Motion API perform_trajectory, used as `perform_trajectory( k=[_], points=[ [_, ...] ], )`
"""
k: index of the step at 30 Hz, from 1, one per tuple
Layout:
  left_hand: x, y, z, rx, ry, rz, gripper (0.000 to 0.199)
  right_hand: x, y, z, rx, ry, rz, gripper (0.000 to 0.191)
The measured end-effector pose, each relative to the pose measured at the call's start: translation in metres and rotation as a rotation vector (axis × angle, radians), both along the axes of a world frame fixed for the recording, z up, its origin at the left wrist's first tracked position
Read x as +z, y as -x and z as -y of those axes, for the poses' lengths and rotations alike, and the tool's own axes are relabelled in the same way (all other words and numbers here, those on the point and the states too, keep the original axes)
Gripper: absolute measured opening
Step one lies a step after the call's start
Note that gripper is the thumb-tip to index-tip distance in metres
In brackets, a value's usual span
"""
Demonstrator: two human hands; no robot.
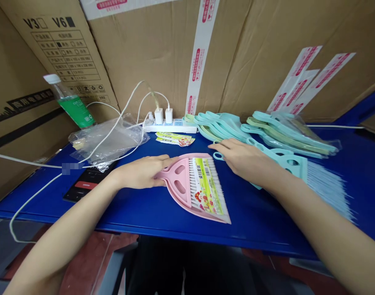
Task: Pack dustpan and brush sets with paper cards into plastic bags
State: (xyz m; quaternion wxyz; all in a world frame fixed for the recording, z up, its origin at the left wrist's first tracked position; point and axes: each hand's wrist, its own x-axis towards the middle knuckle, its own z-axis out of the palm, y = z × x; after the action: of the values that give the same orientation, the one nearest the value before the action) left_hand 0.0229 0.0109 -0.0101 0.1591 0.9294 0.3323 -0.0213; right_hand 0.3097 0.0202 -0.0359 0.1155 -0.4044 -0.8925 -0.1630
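Note:
A pink dustpan [175,196] with a matching pink hand brush [182,178] nested in it lies near the front edge of the table. A printed yellow-green and white label [208,184] covers part of the white bristles. My left hand [147,171] is closed around their handle end, hiding most of it. Over the handles of teal hand brushes [293,164] on the right lies my right hand [241,159], fingers stretched leftward. A teal handle loop [218,156] shows beside its fingertips; contact underneath is hidden.
Teal and green dustpans [224,125] are stacked at the back, beside others in clear plastic [294,133]. Loose labels [175,138] lie before a white power strip [178,126]. Left are a phone [82,183], a plastic bag [110,137], cables and a bottle [75,107]. Cardboard [162,53] stands behind.

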Motion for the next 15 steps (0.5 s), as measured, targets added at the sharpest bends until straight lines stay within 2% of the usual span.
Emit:
perform_trajectory(
  k=[2,4,7,9,10,12,15],
  points=[
    [-0.003,-0.001,0.000,-0.009,-0.024,0.027,0.066,0.001,0.005,0.003,0.031,0.021,-0.061,0.042],
    [-0.006,-0.001,-0.001,-0.019,-0.056,0.047,0.067,0.001,0.010,0.006,0.096,0.108,-0.109,0.040],
    [-0.004,0.001,-0.002,-0.041,-0.093,0.052,0.070,-0.003,0.017,0.013,0.149,0.305,-0.118,0.049],
    [0.002,0.004,-0.004,0.008,-0.172,0.031,0.066,-0.007,0.020,0.017,0.128,0.424,-0.104,0.061],
    [0.005,0.005,-0.004,0.084,-0.247,-0.003,0.061,-0.008,0.021,0.019,0.115,0.467,-0.098,0.065],
    [0.009,0.007,-0.005,0.325,-0.438,-0.124,0.052,-0.010,0.023,0.021,0.099,0.514,-0.091,0.068],
    [0.011,0.008,-0.006,0.663,-0.629,-0.346,0.046,-0.012,0.023,0.023,0.092,0.508,-0.084,0.065]
  ],
)
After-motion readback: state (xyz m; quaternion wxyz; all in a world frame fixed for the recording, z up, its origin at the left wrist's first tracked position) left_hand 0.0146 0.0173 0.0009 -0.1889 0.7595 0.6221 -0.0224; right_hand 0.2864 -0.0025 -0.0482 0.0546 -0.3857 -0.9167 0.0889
